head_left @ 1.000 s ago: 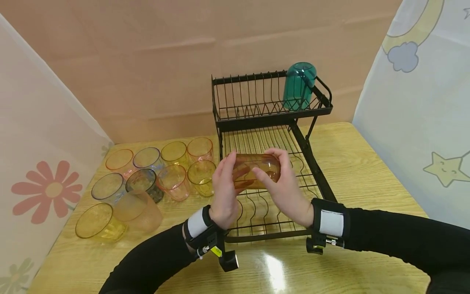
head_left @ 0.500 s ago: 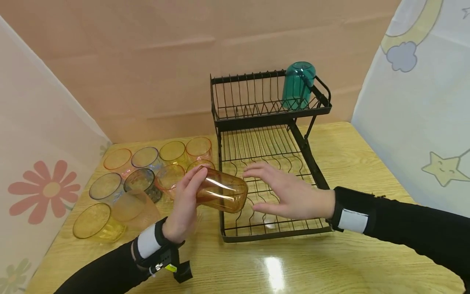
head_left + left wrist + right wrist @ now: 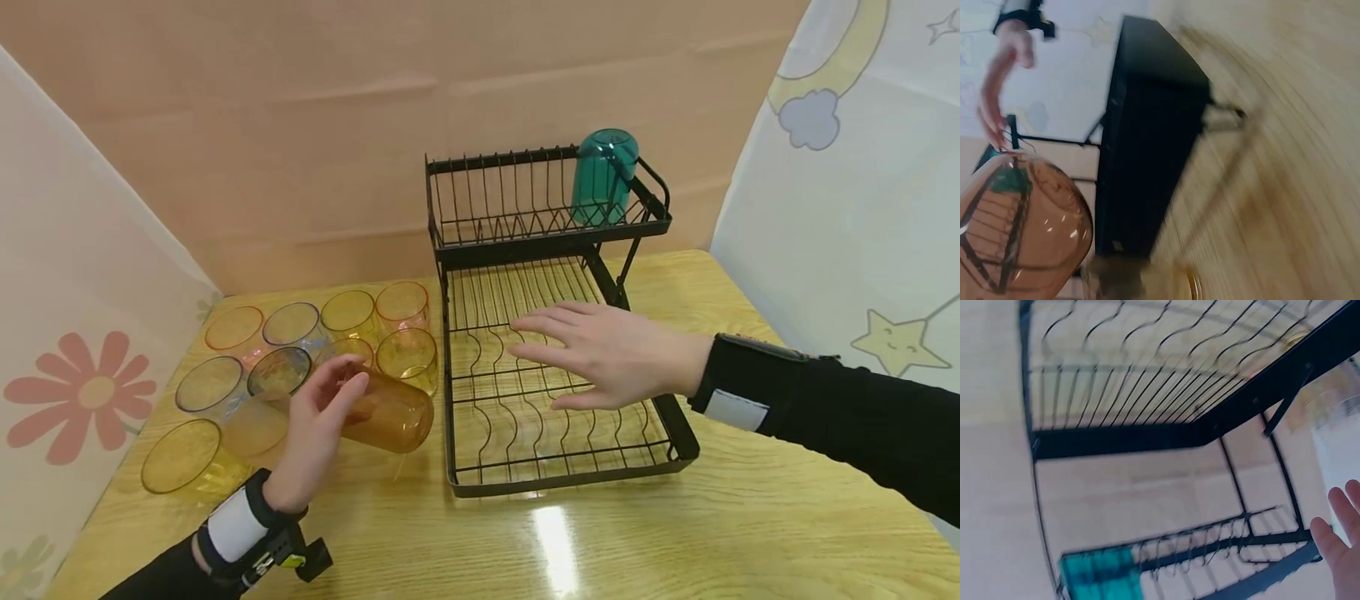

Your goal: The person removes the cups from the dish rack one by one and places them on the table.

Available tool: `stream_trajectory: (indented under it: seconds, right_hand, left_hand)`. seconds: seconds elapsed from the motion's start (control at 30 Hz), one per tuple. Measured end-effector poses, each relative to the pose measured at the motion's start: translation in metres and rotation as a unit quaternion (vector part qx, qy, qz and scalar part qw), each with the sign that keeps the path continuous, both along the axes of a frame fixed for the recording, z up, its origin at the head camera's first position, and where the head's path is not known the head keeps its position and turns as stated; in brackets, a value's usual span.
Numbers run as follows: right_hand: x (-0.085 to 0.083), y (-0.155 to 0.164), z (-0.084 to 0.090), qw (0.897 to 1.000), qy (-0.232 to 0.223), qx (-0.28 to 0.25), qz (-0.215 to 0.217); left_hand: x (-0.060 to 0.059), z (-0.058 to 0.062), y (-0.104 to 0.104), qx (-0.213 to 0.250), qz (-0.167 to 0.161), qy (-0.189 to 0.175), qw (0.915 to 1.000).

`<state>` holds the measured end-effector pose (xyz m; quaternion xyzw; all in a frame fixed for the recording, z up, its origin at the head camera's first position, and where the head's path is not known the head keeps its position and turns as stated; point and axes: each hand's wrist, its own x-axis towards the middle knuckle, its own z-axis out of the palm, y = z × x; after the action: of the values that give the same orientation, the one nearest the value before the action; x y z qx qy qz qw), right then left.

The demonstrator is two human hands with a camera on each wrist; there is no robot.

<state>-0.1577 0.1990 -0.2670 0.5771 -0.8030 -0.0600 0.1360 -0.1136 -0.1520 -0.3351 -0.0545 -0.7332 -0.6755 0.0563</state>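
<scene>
My left hand point(image 3: 315, 437) grips an amber drinking glass point(image 3: 393, 414), tilted on its side with its base toward the right, just left of the black dish rack point(image 3: 570, 481). The left wrist view shows the rounded base of that amber glass point(image 3: 1041, 231) close up. Over the rack's lower tier hovers my right hand point(image 3: 607, 354), fingers spread and straight, holding nothing. Upside down on the upper tier, at its right end, stands a teal glass point(image 3: 603, 179).
Several tinted glasses stand mouth up on the wooden table left of the rack, among them a yellow glass point(image 3: 187, 467) at the front left and another yellow glass point(image 3: 408, 362) beside the rack. A pink backdrop point(image 3: 300, 167) rises behind.
The right hand has let go of the amber glass and moved right with its fingers spread. My left hand has carried the glass left, off the rack.
</scene>
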Motion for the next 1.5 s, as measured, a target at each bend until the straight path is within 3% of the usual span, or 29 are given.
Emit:
stream_trajectory:
  seconds: [0.1,0.27,0.37,0.63,0.83,1.0,1.23,1.5]
  right_hand:
    - [-0.007,0.006,0.008,1.0,0.009,0.008,-0.012]
    - [-0.019,0.011,0.022,1.0,0.021,-0.001,-0.023]
    - [-0.025,0.013,0.03,0.999,0.03,-0.013,-0.027]
    - [-0.037,0.017,0.051,0.997,0.042,-0.048,-0.052]
    - [-0.044,0.021,0.064,0.993,0.057,-0.076,-0.076]
    - [-0.052,0.027,0.075,0.987,0.053,-0.104,-0.108]
    - [-0.065,0.032,0.09,0.974,0.007,-0.128,-0.185]
    - [-0.078,0.036,0.104,0.961,-0.017,-0.136,-0.242]
  left_hand:
    - [-0.002,-0.008,-0.008,-0.073,0.006,0.044,0.9964]
    - [-0.003,-0.018,-0.019,-0.193,0.002,0.091,0.977]
    - [-0.003,-0.021,-0.023,-0.267,0.003,0.109,0.9575]
    - [-0.003,-0.029,-0.028,-0.427,0.014,0.145,0.8923]
    - [-0.004,-0.032,-0.027,-0.487,0.006,0.144,0.8611]
    - [-0.006,-0.034,-0.027,-0.516,0.006,0.156,0.842]
    - [-0.008,-0.039,-0.027,-0.532,0.0,0.169,0.8296]
    - [-0.009,-0.043,-0.025,-0.546,-0.002,0.194,0.8149]
